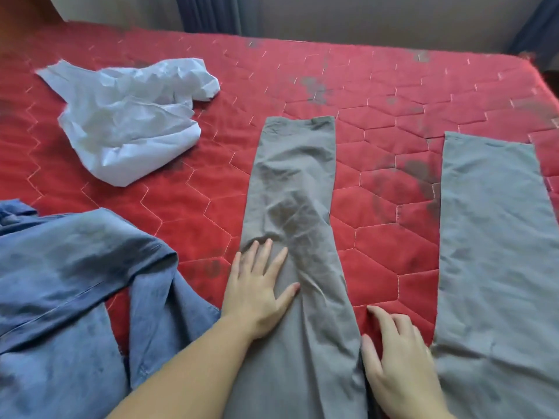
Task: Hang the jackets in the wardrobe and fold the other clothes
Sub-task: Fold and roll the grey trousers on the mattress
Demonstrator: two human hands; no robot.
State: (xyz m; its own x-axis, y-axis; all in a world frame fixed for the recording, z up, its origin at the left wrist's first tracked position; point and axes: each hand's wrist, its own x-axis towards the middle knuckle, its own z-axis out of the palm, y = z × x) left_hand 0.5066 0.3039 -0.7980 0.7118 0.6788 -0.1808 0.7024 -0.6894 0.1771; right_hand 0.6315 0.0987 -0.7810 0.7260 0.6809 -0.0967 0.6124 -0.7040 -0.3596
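Head view: flat left hand (257,294) smoothing grey trousers (298,237).
Right hand (399,361), fingers relaxed, rests at the inseam; wrinkles may get folded in.

light: soft, even daylight | shadows: faint | focus: slightly soft | edges: wide-angle bowing

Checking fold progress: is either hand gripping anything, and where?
Nothing is gripped. The left hand lies flat on the grey trousers' left leg; the right hand rests beside it.
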